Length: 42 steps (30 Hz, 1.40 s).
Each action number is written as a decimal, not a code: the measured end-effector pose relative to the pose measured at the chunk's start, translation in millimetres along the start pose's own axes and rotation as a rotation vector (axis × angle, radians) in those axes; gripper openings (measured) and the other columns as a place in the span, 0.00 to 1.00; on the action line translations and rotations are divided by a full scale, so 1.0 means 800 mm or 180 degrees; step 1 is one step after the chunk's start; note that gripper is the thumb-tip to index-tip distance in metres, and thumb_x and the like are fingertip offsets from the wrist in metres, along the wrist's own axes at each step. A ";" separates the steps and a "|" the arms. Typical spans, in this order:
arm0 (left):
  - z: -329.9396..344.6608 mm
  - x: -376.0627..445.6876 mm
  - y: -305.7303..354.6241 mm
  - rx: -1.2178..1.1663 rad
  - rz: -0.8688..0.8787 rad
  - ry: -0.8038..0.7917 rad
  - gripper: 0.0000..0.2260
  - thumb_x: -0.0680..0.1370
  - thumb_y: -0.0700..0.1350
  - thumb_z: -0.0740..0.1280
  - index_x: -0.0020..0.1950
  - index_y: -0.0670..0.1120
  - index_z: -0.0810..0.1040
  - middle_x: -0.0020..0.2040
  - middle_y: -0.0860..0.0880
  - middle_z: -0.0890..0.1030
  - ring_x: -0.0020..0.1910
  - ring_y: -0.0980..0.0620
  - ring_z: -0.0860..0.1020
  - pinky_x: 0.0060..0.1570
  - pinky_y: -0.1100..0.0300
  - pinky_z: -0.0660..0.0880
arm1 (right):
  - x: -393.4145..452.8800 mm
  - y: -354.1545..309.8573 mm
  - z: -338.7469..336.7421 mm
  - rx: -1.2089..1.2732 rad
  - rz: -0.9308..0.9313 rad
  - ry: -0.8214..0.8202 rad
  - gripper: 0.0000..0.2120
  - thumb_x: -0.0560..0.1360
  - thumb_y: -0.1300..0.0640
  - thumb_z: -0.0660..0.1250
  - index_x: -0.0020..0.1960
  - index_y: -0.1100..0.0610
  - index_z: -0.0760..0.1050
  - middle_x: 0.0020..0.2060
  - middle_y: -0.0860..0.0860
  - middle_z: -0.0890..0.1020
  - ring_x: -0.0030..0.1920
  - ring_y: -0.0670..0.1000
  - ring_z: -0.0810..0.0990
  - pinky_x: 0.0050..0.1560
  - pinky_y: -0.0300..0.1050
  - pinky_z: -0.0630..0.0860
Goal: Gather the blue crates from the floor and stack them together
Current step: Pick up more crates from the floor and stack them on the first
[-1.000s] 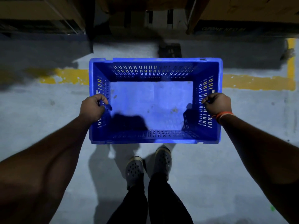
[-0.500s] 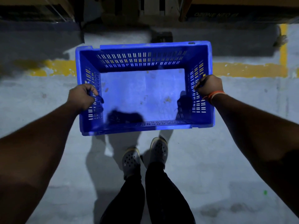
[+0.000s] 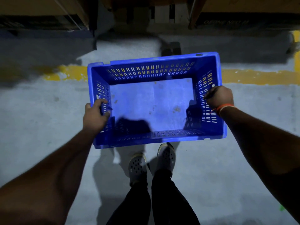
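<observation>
The crate (image 3: 155, 101) is empty and carried level above the floor (image 3: 40, 119), just ahead of the person's shoes (image 3: 138, 166), its far wall over the yellow line (image 3: 259, 77). The left hand (image 3: 95, 116) is clenched on the crate's left wall, fingers hooked through the slots; the right hand (image 3: 219, 97) is closed over the right rim. No other crate is in view. The light is dim, so a foot could catch something unseen beyond the crate and the grip could slip.

One blue crate (image 3: 154, 101), two hands (left hand (image 3: 95, 117), right hand (image 3: 219, 97)), two shoes (image 3: 137, 166), one orange wristband (image 3: 224, 107), one yellow floor line (image 3: 259, 77).
</observation>
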<state>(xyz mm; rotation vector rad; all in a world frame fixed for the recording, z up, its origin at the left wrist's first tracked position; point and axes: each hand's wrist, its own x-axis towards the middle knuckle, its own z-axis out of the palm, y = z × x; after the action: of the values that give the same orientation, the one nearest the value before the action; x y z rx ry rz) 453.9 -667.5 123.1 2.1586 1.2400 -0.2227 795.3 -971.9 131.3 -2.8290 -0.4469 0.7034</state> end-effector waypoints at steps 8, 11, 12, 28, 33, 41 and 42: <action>0.006 0.004 -0.007 0.0208 0.0038 0.0191 0.12 0.75 0.42 0.60 0.52 0.59 0.68 0.52 0.45 0.71 0.43 0.39 0.77 0.44 0.52 0.73 | -0.006 0.001 0.008 -0.0105 -0.0110 0.0259 0.05 0.70 0.59 0.69 0.43 0.58 0.83 0.42 0.60 0.85 0.47 0.63 0.82 0.52 0.50 0.77; 0.005 0.007 -0.007 0.0168 0.0102 0.0188 0.09 0.76 0.44 0.60 0.49 0.59 0.66 0.50 0.46 0.71 0.41 0.40 0.76 0.42 0.53 0.73 | -0.007 0.002 0.011 -0.0169 -0.0091 0.0272 0.06 0.69 0.57 0.70 0.43 0.58 0.83 0.43 0.60 0.85 0.48 0.63 0.82 0.52 0.50 0.77; 0.005 0.007 -0.008 0.0146 0.0101 0.0187 0.09 0.76 0.44 0.59 0.49 0.58 0.66 0.49 0.46 0.71 0.41 0.40 0.75 0.42 0.53 0.73 | -0.007 0.002 0.011 -0.0192 -0.0073 0.0264 0.06 0.69 0.57 0.70 0.44 0.57 0.83 0.43 0.60 0.85 0.48 0.63 0.82 0.52 0.50 0.77; 0.020 0.007 -0.020 0.0490 0.0409 0.0683 0.14 0.70 0.36 0.63 0.50 0.53 0.69 0.50 0.44 0.73 0.43 0.39 0.75 0.41 0.57 0.66 | -0.001 0.006 0.018 -0.0526 -0.0194 0.0453 0.07 0.67 0.60 0.70 0.44 0.58 0.84 0.41 0.62 0.85 0.44 0.65 0.83 0.48 0.53 0.78; 0.022 0.010 -0.020 0.0477 0.0485 0.0812 0.12 0.70 0.36 0.62 0.46 0.53 0.69 0.47 0.44 0.73 0.40 0.37 0.76 0.40 0.53 0.71 | 0.001 0.011 0.020 -0.0388 -0.0278 0.0543 0.07 0.67 0.58 0.71 0.44 0.58 0.84 0.41 0.63 0.84 0.44 0.65 0.82 0.48 0.53 0.79; 0.024 0.022 -0.025 0.0408 0.0737 0.0965 0.08 0.71 0.38 0.65 0.41 0.52 0.74 0.40 0.44 0.82 0.44 0.41 0.80 0.42 0.55 0.72 | -0.004 0.019 0.018 -0.0159 -0.0694 0.0580 0.08 0.70 0.56 0.72 0.45 0.59 0.84 0.44 0.62 0.84 0.49 0.62 0.82 0.51 0.48 0.75; 0.025 0.023 -0.025 0.0408 0.0739 0.1001 0.07 0.71 0.38 0.65 0.41 0.51 0.76 0.41 0.44 0.82 0.44 0.41 0.80 0.42 0.54 0.73 | -0.005 0.019 0.017 -0.0146 -0.0714 0.0589 0.08 0.70 0.56 0.72 0.45 0.59 0.84 0.45 0.61 0.85 0.50 0.61 0.82 0.52 0.48 0.75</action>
<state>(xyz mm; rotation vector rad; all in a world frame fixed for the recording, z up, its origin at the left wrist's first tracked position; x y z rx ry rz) 450.6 -658.7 90.6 2.4966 1.1510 0.1447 789.1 -985.6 117.0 -2.7911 -0.7404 0.3888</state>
